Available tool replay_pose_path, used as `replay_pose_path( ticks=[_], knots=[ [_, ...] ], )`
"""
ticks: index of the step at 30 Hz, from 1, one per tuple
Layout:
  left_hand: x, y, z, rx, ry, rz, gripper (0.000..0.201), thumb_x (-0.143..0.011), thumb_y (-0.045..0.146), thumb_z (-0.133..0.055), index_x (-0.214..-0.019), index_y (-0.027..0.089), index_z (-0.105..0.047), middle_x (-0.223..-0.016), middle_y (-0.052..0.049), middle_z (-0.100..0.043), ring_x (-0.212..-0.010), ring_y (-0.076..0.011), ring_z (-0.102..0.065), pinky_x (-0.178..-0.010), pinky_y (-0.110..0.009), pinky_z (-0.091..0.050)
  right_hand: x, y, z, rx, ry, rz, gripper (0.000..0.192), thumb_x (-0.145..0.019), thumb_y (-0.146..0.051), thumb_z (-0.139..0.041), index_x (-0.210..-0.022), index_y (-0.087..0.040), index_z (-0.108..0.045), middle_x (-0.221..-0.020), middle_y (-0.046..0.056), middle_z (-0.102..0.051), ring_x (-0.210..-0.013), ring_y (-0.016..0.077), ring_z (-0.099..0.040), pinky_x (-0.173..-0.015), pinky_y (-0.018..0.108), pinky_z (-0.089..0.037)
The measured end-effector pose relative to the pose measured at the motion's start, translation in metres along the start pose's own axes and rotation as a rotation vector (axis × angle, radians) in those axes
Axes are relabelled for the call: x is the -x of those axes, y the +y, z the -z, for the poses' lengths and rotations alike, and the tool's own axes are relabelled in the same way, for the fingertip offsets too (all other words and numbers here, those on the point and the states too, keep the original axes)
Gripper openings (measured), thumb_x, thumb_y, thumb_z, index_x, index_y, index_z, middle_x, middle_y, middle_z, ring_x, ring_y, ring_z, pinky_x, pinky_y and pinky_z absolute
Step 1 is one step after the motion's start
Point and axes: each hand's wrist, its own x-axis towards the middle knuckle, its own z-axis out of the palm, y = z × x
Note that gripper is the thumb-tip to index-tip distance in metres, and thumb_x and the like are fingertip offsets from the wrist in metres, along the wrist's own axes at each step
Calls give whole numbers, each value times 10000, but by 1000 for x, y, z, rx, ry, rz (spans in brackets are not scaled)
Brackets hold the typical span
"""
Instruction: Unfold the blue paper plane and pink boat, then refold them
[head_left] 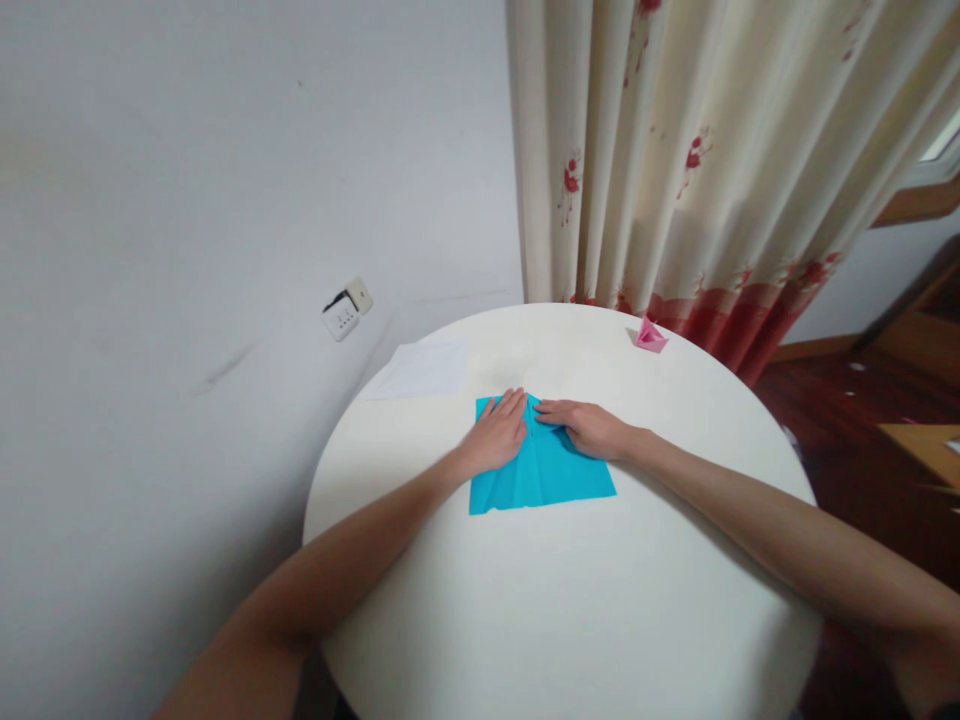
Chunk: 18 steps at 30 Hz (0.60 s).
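Note:
A sheet of bright blue paper (555,478) lies on the white round table, with creases running down its middle and a slightly ragged near edge. My left hand (498,432) rests flat on the sheet's upper left part, fingers stretched out toward the far edge. From the right, my right hand (588,424) presses on the upper right part, its fingers extended toward the centre crease. Under those fingers the paper's upper right portion looks folded inward, partly hidden by the hand. The fingertips of both hands are close together but apart.
The white round table (570,600) stands against a wall with a socket (341,316). A white sheet of paper (424,369) lies at its far left. A small pink folded-paper piece (650,337) sits near the far right edge, before a patterned curtain (675,200).

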Motion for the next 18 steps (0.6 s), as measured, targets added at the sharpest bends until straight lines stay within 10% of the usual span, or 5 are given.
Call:
replay_pose_path(
  ticks=[10,18],
  knots=[
    [1,2,1,2,-9,-41,606,-1025,528,-184,-1567,261,-228,-1641,-10,-211,-1526,-272,-106,-1211,-516,-136,3,-4,26,-52,-120,-18,403,-903,-287,-565,-1287,-216,-660,-1444,61,-544,-1379,248,-460,-1135,403,-374],
    [-1,2,3,8,-26,-33,662,-1000,582,-257,-1575,258,-202,-1643,-14,-202,-1523,-291,-114,-1211,-530,-129,-7,-8,3,131,25,-107,323,-967,-233,-499,-1237,-215,-676,-1405,81,-590,-1360,236,-484,-1129,412,-367]
  ],
)
